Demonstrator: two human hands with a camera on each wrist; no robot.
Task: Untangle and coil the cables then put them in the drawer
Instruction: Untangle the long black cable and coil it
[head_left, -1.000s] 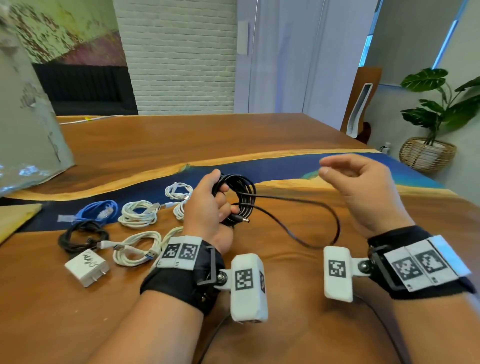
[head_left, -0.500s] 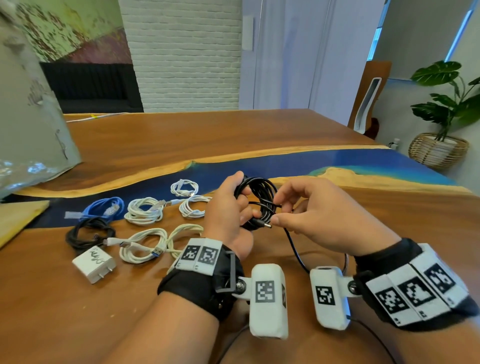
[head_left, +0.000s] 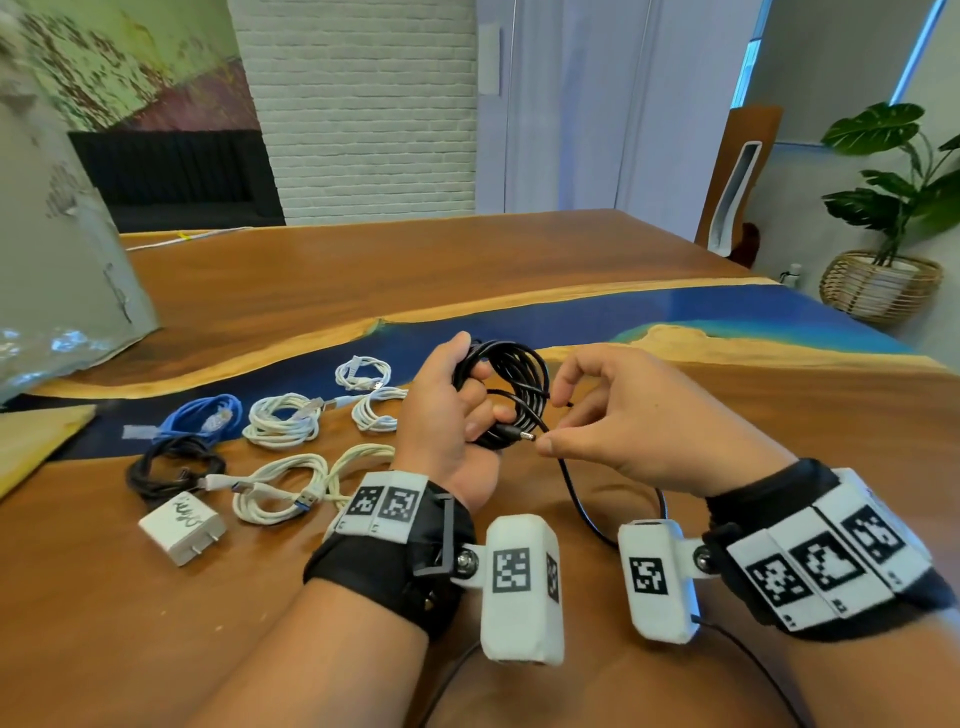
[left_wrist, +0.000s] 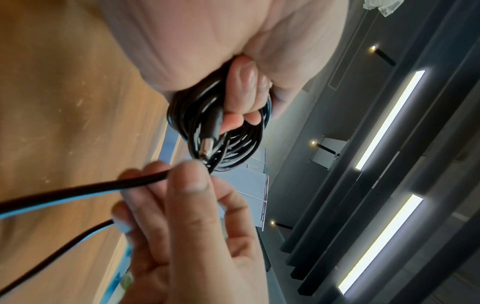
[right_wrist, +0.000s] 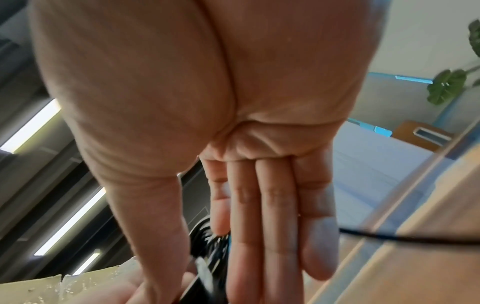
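My left hand (head_left: 467, 410) grips a black cable coil (head_left: 511, 374) just above the wooden table (head_left: 363, 270), fingers curled through the loops. The cable's barrel plug (head_left: 519, 435) sticks out to the right under the coil. My right hand (head_left: 553, 423) pinches the loose black strand (head_left: 576, 499) between thumb and fingers right beside the plug. In the left wrist view the coil (left_wrist: 233, 148) and plug (left_wrist: 210, 133) sit under my left fingers (left_wrist: 241, 92), and the strand (left_wrist: 78, 191) runs into the right hand's fingers (left_wrist: 192, 185). No drawer is in view.
Left of my hands lie several coiled white cables (head_left: 283, 418), a blue cable (head_left: 208, 415), a small black cable (head_left: 171, 465) and a white charger (head_left: 182, 525). A grey bag (head_left: 62, 291) stands at the far left. A chair (head_left: 737, 182) and a potted plant (head_left: 883, 249) stand beyond the table's right edge.
My right hand came down from the raised right side to the coil and now pinches the strand by the plug. The wide loose loop on the table has shrunk.
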